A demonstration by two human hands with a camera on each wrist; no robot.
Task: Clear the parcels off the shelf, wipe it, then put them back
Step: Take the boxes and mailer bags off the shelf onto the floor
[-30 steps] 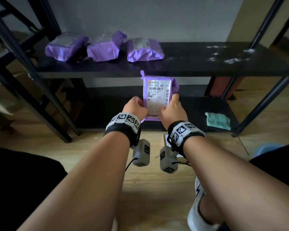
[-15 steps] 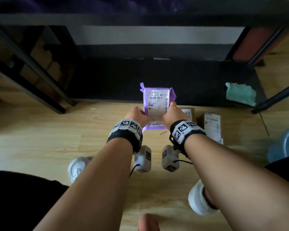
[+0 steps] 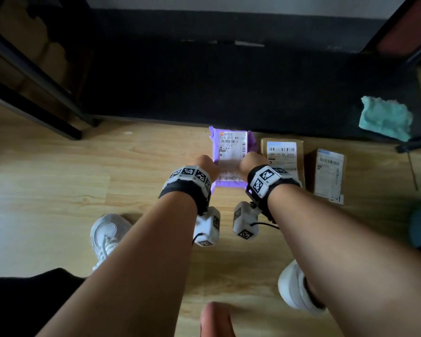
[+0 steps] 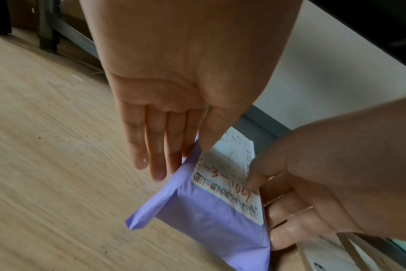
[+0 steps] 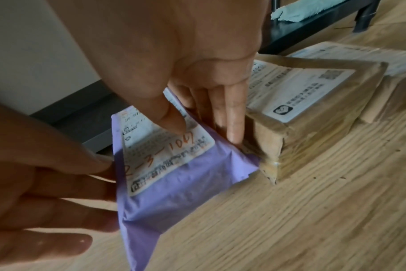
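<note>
A purple parcel (image 3: 231, 152) with a white label lies low on the wooden floor, just in front of the dark bottom shelf (image 3: 229, 81). My left hand (image 3: 208, 164) holds its left edge. In the left wrist view the left hand (image 4: 183, 161) has its thumb on top of the parcel (image 4: 211, 220) and straight fingers along the side. My right hand (image 3: 249, 161) holds the right edge. In the right wrist view the right hand (image 5: 205, 134) pinches the parcel (image 5: 174, 192), thumb on the label, fingers wedged against a brown parcel (image 5: 313, 102).
Two brown parcels (image 3: 282, 156) (image 3: 328, 173) lie side by side on the floor right of the purple one. A teal cloth (image 3: 384, 117) sits at the bottom shelf's right end. My white shoes (image 3: 107, 237) (image 3: 294, 288) stand close behind. A black rack leg (image 3: 34, 93) stands left.
Both hands have brought the purple parcel down from in front of the upper shelf to the floor beside the brown parcels. The head view has tipped down, and the upper shelf is out of view.
</note>
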